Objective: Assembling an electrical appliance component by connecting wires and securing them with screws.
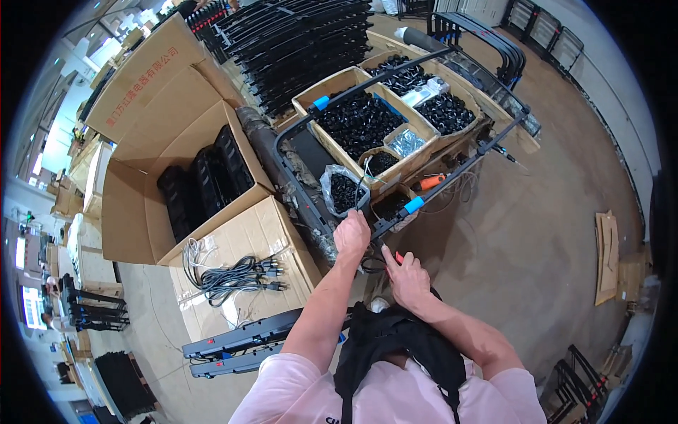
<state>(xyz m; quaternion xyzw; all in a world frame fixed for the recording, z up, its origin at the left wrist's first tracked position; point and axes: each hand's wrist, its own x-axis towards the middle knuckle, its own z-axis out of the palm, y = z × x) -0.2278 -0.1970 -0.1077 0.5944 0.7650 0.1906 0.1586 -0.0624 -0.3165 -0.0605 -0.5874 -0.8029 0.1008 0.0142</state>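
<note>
A black tubular frame (pixel 308 205) with blue bands lies across the workbench in front of me. My left hand (pixel 352 233) is closed at its near end, with a thin black strip (pixel 359 192) sticking up from the fingers. Just right of it, my right hand (pixel 409 278) is wrapped round a red-handled tool (pixel 400 258), whose working end is hidden. A loop of black cable (pixel 372 265) hangs between the hands. Beyond my left hand stands a clear plastic bag (pixel 330 189) of small black parts.
Open boxes hold black caps (pixel 359 116), more black parts (pixel 446 113) and silver screws (pixel 407 143). An orange-handled tool (pixel 429 182) lies nearby. At left, coiled power cords (pixel 240 277) rest on a carton (pixel 205 311), beside a large open carton (pixel 127 212) of black housings. Black frames (pixel 296 49) are stacked behind.
</note>
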